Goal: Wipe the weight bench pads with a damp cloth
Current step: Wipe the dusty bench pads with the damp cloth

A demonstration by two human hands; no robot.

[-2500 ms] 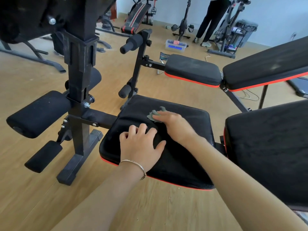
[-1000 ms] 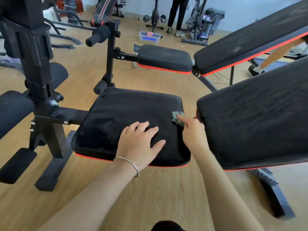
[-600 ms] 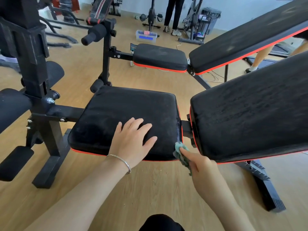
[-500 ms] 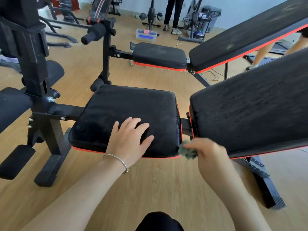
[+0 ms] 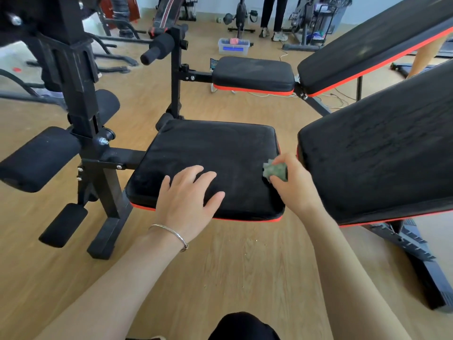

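Back up from the seat's front corner, the right hand pinched the cloth at its right edge, unwiped backrest just rightward; left hand lay flat, fingers spread.

Items I cannot fully see: cloth, mostly bunched inside the right hand; backrest pad, cut off at the right edge; standing person, cropped above the legs at the top; plastic box upper centre, contents too small to tell.
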